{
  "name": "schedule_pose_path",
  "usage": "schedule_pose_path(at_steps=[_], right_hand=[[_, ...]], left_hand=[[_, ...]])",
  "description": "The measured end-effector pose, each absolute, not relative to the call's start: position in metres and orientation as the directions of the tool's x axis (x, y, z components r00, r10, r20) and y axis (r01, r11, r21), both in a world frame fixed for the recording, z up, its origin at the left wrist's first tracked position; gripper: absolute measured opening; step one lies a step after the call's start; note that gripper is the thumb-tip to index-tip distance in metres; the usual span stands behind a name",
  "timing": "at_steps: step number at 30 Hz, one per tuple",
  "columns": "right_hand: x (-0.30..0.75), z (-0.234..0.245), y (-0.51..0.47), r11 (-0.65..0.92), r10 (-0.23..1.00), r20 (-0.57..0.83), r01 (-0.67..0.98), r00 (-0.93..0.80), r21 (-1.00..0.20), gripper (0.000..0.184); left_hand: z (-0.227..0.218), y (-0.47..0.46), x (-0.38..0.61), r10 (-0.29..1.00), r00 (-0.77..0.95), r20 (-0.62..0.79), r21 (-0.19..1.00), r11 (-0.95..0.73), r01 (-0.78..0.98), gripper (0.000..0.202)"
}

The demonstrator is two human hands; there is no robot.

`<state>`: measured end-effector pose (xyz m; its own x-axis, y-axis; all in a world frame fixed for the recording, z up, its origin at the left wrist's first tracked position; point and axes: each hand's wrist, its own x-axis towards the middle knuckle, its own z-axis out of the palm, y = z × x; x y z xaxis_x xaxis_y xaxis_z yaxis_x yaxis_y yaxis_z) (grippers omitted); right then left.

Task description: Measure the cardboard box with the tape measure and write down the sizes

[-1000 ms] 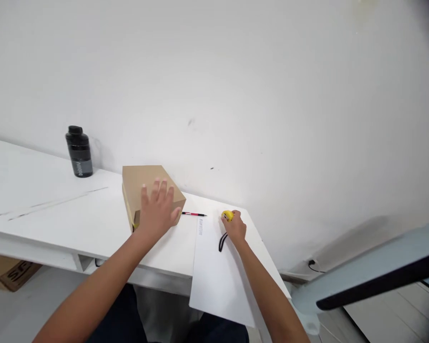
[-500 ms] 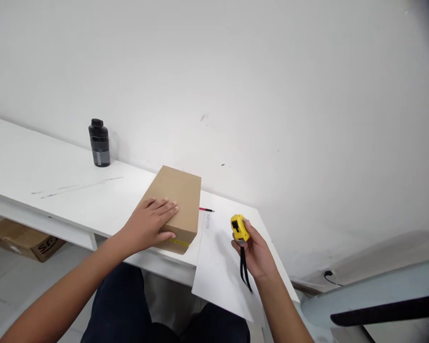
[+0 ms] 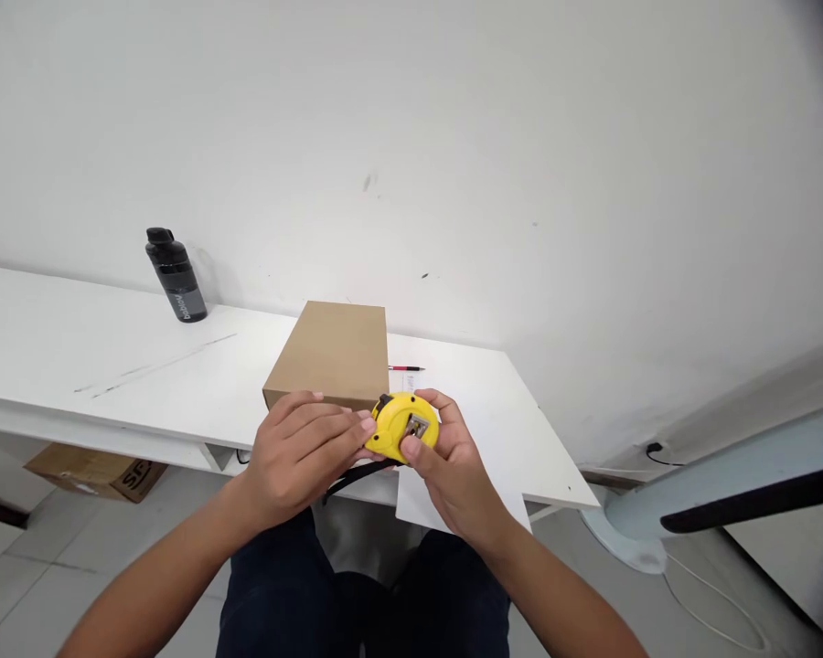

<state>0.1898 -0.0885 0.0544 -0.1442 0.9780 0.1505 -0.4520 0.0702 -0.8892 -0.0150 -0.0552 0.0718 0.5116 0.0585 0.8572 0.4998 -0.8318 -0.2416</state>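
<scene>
We hold one yellow tape measure (image 3: 392, 428) just in front of the cardboard box (image 3: 336, 347), in view over the near edge of the white table (image 3: 55, 338). Its long axis runs roughly left to right with the left end a little lower: the tapered end points left, toward our left hand (image 3: 307, 452), and the rounded end sits in our right hand (image 3: 459, 471). The face with the metal clip (image 3: 416, 426) is turned up to us. Our right thumb and fingers are closed around the case; our left fingers lie together against the tapered end, though we cannot tell whether they pinch anything. One black strap (image 3: 353, 477) trails down and left beneath. Counting the rest, we see one box on the table, one pen (image 3: 407, 368) with its dark tip to the right, white paper (image 3: 418, 501) overhanging the near edge, one dark bottle (image 3: 178, 279), and a second box (image 3: 100, 471) below.
</scene>
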Motion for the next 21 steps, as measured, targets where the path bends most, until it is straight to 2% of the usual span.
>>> schedule_pose_path(at_steps=[2, 5, 7, 11, 13, 18, 21], right_hand=[[0.192, 0.052, -0.087, 0.086, 0.979, 0.156, -0.427, -0.131, -0.9, 0.061], [0.203, 0.051, -0.071, 0.103, 0.993, 0.12, -0.425, -0.014, -0.899, 0.061], [0.213, 0.05, -0.052, 0.15, 0.987, 0.109, -0.447, 0.117, -0.882, 0.061], [0.233, 0.04, -0.016, 0.254, 0.949, 0.119, -0.487, 0.291, -0.835, 0.057], [0.24, 0.032, -0.007, 0.279, 0.943, 0.136, -0.496, 0.305, -0.822, 0.056], [0.243, 0.01, -0.015, 0.301, 0.944, 0.198, -0.446, 0.263, -0.843, 0.058], [0.242, 0.003, -0.023, 0.309, 0.94, 0.22, -0.383, 0.26, -0.87, 0.06]], left_hand=[[0.067, -0.052, -0.025, 0.069, 0.5, 0.863, -0.242, -0.812, 0.531, 0.034], [0.055, -0.03, -0.046, 0.103, 0.416, 0.903, -0.205, -0.749, 0.63, 0.033], [0.045, -0.01, -0.063, 0.154, 0.332, 0.931, -0.13, -0.708, 0.694, 0.028], [0.031, 0.02, -0.093, 0.353, 0.206, 0.913, 0.085, -0.657, 0.749, 0.017], [0.026, 0.024, -0.102, 0.408, 0.232, 0.883, 0.113, -0.665, 0.738, 0.019], [0.022, 0.021, -0.117, 0.433, 0.395, 0.811, 0.082, -0.752, 0.655, 0.028], [0.025, 0.019, -0.124, 0.499, 0.383, 0.777, 0.143, -0.733, 0.665, 0.026]])
